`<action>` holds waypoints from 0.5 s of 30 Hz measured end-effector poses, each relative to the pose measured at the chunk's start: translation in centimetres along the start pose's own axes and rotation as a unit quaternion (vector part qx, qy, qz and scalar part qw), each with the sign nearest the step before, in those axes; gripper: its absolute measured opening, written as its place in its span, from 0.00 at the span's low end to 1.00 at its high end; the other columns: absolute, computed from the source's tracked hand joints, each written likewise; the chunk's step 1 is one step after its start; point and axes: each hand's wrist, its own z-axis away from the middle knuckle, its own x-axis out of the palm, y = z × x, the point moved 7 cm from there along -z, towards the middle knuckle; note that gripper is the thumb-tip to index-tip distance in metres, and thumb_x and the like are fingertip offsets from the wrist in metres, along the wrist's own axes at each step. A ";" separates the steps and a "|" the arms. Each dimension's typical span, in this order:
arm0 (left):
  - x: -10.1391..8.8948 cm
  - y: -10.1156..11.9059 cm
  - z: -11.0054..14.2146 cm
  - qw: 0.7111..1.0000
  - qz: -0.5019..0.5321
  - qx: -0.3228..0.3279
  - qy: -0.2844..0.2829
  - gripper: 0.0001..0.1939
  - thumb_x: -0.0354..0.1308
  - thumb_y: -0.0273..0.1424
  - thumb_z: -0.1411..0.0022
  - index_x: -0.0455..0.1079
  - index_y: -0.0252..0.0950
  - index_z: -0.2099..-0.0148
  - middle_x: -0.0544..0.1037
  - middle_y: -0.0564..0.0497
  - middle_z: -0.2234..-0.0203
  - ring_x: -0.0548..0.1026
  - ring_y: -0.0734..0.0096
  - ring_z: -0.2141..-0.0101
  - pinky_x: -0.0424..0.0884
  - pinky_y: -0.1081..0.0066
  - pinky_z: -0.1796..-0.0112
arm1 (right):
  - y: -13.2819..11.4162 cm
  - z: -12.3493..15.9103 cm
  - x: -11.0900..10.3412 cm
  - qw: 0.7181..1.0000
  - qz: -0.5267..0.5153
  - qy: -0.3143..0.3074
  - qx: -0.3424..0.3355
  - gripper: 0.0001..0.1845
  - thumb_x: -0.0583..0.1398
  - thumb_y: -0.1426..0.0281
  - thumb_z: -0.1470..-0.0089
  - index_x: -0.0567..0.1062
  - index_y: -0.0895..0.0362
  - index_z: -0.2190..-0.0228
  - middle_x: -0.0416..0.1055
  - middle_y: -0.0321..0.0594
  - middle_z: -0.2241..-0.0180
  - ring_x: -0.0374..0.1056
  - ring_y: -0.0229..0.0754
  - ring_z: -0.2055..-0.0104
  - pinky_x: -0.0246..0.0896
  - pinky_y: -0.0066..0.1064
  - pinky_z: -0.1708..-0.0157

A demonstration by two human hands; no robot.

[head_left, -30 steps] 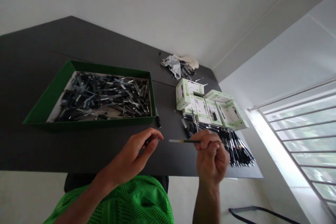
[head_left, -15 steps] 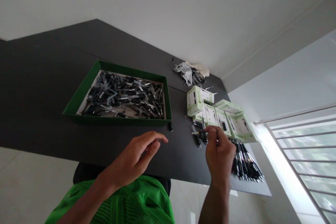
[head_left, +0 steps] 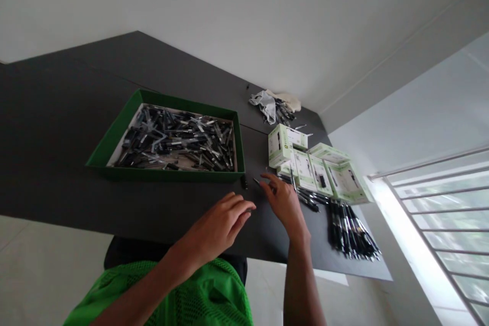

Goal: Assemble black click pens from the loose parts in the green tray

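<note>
My left hand (head_left: 225,221) is closed in a pinch above the dark table. A small dark piece shows at its fingertips, too hidden to name. Just to its right, my right hand (head_left: 284,204) curls its thumb and index finger round a slim pen (head_left: 256,181), whose narrow end points left. The palm hides the rest of that pen. A green box (head_left: 168,175) full of loose pens and pen parts (head_left: 183,135) lies to the left. Near its right corner is a short black cap (head_left: 244,182). Several dark pens (head_left: 307,201) lie beside my right hand.
Pale green and white cartons (head_left: 278,146) stand at the right, with a fanned bundle of pens (head_left: 349,229) in front. Behind them, a grey cloth (head_left: 265,104) and a cream cloth (head_left: 288,101) lie by more pens. A barred window (head_left: 443,219) is at far right.
My right hand first held a refill, lowered it by the loose pens, and has now moved left with a pen in its fingers. My left hand has shifted slightly right and its fingers have drawn together.
</note>
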 end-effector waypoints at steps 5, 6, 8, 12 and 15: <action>3.2 -0.8 -1.6 0.988 -0.146 0.039 -0.025 0.14 0.56 0.22 0.27 0.77 0.36 0.44 0.78 0.45 0.53 0.73 0.57 0.49 0.74 0.57 0.47 | 4.3 2.7 -4.5 0.973 0.057 0.181 0.129 0.17 0.57 0.60 0.33 0.83 0.54 0.56 0.83 0.46 0.61 0.76 0.49 0.62 0.58 0.36 0.64; 3.8 -0.7 -1.9 0.985 -0.164 0.050 -0.029 0.14 0.57 0.21 0.27 0.77 0.36 0.44 0.77 0.45 0.53 0.73 0.57 0.49 0.74 0.57 0.47 | 5.3 3.2 -5.0 0.965 0.080 0.190 0.163 0.16 0.57 0.60 0.33 0.83 0.53 0.57 0.82 0.46 0.59 0.75 0.50 0.61 0.57 0.36 0.65; 4.6 -0.2 -2.5 0.979 -0.187 0.077 -0.032 0.15 0.57 0.20 0.28 0.77 0.36 0.44 0.76 0.45 0.51 0.71 0.56 0.47 0.73 0.57 0.45 | 6.9 3.4 -5.0 0.960 0.103 0.164 0.201 0.15 0.59 0.60 0.35 0.83 0.53 0.57 0.82 0.47 0.58 0.75 0.51 0.60 0.55 0.36 0.66; 5.4 0.9 -3.3 0.971 -0.211 0.111 -0.029 0.19 0.56 0.19 0.29 0.74 0.36 0.39 0.76 0.44 0.48 0.70 0.55 0.44 0.69 0.54 0.38 | 8.0 2.5 -4.5 0.964 0.102 0.128 0.209 0.13 0.62 0.61 0.38 0.84 0.53 0.59 0.82 0.47 0.59 0.75 0.50 0.60 0.55 0.36 0.67; 5.6 1.0 -3.5 0.971 -0.211 0.110 -0.034 0.23 0.56 0.17 0.30 0.72 0.35 0.36 0.75 0.42 0.46 0.70 0.53 0.42 0.69 0.53 0.37 | 8.2 2.0 -4.8 0.963 0.097 0.135 0.212 0.13 0.62 0.60 0.39 0.84 0.54 0.61 0.83 0.46 0.61 0.75 0.50 0.61 0.55 0.36 0.67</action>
